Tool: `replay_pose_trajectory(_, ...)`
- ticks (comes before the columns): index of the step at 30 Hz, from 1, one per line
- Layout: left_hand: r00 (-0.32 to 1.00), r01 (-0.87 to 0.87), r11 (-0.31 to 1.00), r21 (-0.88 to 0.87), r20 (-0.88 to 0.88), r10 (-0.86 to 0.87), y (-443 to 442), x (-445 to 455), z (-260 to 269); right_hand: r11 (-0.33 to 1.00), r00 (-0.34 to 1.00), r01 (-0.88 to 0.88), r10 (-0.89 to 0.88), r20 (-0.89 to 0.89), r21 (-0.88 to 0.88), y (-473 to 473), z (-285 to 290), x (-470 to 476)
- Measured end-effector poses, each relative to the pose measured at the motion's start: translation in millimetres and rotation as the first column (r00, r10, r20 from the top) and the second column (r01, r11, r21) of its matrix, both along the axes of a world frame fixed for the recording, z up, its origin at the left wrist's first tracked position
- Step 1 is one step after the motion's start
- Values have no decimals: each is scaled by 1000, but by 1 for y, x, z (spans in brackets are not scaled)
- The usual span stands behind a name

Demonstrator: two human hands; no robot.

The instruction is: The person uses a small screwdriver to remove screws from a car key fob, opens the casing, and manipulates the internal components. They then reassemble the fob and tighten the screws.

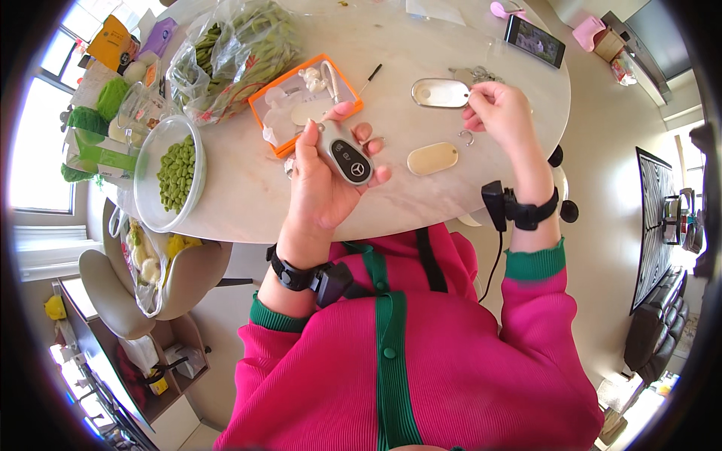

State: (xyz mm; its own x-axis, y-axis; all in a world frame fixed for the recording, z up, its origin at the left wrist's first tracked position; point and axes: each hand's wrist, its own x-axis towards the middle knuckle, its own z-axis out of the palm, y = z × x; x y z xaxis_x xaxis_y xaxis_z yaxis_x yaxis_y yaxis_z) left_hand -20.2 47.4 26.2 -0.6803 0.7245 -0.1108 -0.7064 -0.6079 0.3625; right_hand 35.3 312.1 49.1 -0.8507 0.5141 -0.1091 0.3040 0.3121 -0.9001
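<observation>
My left hand point(324, 189), palm up, holds a silver-and-black Mercedes car key fob point(351, 160) with its buttons facing up. At the right, the thumb and fingers of my right hand point(499, 110) pinch the holed end of an oval metal-rimmed key cover half point(437, 93), its pale hollow inside showing. Whether this half still touches the table I cannot tell. Below it lies a flat cream oval cover piece point(432, 159) with a small hole. A small metal ring clasp point(466, 137) rests between that piece and my right hand. Several keys on a ring point(479, 74) lie just beyond my fingers.
Behind my left hand sits an orange-rimmed box point(259, 115) holding a beaded strap point(331, 79). A small black-handled screwdriver point(372, 74) lies alongside. Further left are a bowl of shelled green beans point(197, 194) and a plastic bag of pods point(248, 56). A phone point(535, 42) stands far right.
</observation>
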Motion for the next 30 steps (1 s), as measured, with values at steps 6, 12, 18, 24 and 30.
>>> replay_pose_trajectory(6, 997, 75, 997, -15, 36, -74, -4, 6, 0, 992, 995, 0, -13, 100, 128, 18, -17, -15)
replay_pose_trajectory(12, 986, 167, 986, -26, 16, -167, -6, 4, 3, 940, 999, 25, -16, -28, 339, 2, -11, -5)
replay_pose_trajectory(18, 948, 296, 930, -220, -56, -315, -4, 11, 5, 880, 861, -382, 450, -237, 283, -63, 23, 32)
replay_pose_trajectory(24, 846, 170, 841, -513, -361, -392, -11, 35, -2, 854, 828, -519, 500, -254, -10, -114, 19, 38)
replay_pose_trajectory(30, 208, -637, 637, -433, -893, -399, -25, 19, -3, 893, 912, -387, 335, -236, -229, -110, 5, 37)
